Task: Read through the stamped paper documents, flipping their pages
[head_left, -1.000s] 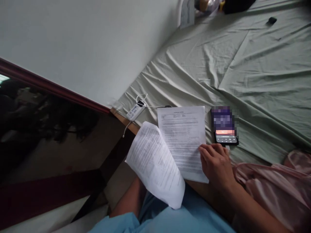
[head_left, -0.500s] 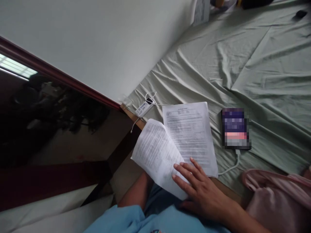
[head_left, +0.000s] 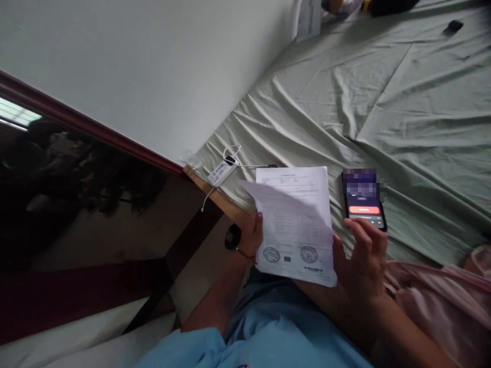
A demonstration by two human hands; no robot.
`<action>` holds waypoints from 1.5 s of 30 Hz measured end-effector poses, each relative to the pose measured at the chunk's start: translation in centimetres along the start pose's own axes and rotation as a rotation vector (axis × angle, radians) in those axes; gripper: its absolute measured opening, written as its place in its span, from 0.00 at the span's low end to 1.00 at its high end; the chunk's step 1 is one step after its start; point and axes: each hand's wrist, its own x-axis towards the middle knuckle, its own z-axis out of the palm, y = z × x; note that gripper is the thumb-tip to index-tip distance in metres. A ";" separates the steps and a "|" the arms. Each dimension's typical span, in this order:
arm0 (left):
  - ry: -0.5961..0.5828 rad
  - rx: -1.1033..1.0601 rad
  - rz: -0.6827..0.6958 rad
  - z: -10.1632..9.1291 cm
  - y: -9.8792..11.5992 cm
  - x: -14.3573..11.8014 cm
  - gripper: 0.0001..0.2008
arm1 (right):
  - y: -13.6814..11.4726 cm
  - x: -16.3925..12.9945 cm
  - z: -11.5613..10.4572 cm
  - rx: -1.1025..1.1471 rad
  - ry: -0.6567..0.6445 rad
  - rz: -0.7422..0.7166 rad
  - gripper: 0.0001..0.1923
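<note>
A stack of printed papers (head_left: 295,230) lies in front of me, its top sheet bearing two round stamps near the bottom. The upper left corner of one sheet is lifted and blurred. My left hand (head_left: 251,232) holds the left edge, thumb on top and fingers hidden beneath. My right hand (head_left: 364,255) is at the right edge, its thumb beside the paper and its fingers apart from the thumb. Its fingertips reach the lower end of a phone (head_left: 362,197) with a lit screen. Whether they touch the phone, I cannot tell.
A pale green sheet (head_left: 402,117) covers the bed, with a wooden edge (head_left: 230,204) at its left. A white power strip (head_left: 222,171) with a cable lies near the wall (head_left: 153,66). Pink cloth (head_left: 433,301) is at the lower right, and a small dark object (head_left: 455,25) lies far back.
The turned sheet has come back to lie over the stack. My right hand has moved right, off the sheet to the phone's lower end. My left hand has come into view at the left edge.
</note>
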 end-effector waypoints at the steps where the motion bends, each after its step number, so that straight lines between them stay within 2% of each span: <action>1: -0.010 0.045 0.034 0.0 -0.2 0.0 0.21 | 0.2 0.0 0.0 -0.021 -0.016 -0.026 0.20; 3: -0.023 0.144 0.099 -0.1 -0.4 0.1 0.23 | 0.2 -0.1 0.0 -0.011 -0.097 -0.102 0.12; 6: -0.006 0.249 0.134 -0.2 -0.6 0.2 0.23 | -0.1 -0.4 0.2 0.005 -0.230 -0.182 0.10; 12: -0.007 0.267 0.126 -0.4 -1.1 0.1 0.23 | 0.0 -1.0 0.5 -0.147 -0.432 -0.067 0.07; 19: -0.060 0.185 0.085 -1.0 -1.8 0.4 0.28 | -0.3 -0.9 0.4 -0.154 -0.475 -0.035 0.08; 23: -0.008 0.213 0.113 -1.6 -0.9 -0.2 0.27 | -0.1 -0.8 0.5 -0.102 -0.467 -0.063 0.08; 26: 0.028 0.215 0.103 -2.5 0.5 -1.1 0.27 | 0.4 -0.9 0.9 -0.033 -0.384 -0.017 0.14; 28: 0.057 0.206 0.082 -3.3 1.7 -1.9 0.27 | 0.4 -1.1 1.2 0.054 -0.305 0.085 0.22; 30: 0.056 0.185 0.053 -4.0 3.0 -2.6 0.28 | 0.2 -1.1 1.2 0.188 -0.271 0.251 0.30; 33: -0.025 0.100 0.007 -4.5 4.6 -3.8 0.28 | -0.3 -0.6 0.5 0.559 -0.369 0.580 0.37; 36: -0.078 -0.027 -0.049 -4.3 5.3 -4.7 0.27 | -0.5 0.1 -0.4 1.002 -0.493 0.880 0.32; 39: -0.123 -0.128 -0.109 -3.6 4.8 -5.2 0.26 | -0.4 0.4 -0.8 1.187 -0.536 1.171 0.28; 41: -0.187 -0.210 -0.168 -3.1 4.0 -5.5 0.25 | -0.5 0.4 -0.7 1.194 -0.560 1.279 0.27; 43: -0.255 -0.332 -0.245 -2.7 3.1 -5.6 0.25 | -0.7 0.3 -0.6 1.188 -0.590 1.303 0.26; 45: -0.271 -0.471 -0.319 -2.5 2.4 -5.5 0.24 | -0.9 0.2 -0.4 1.218 -0.623 1.299 0.25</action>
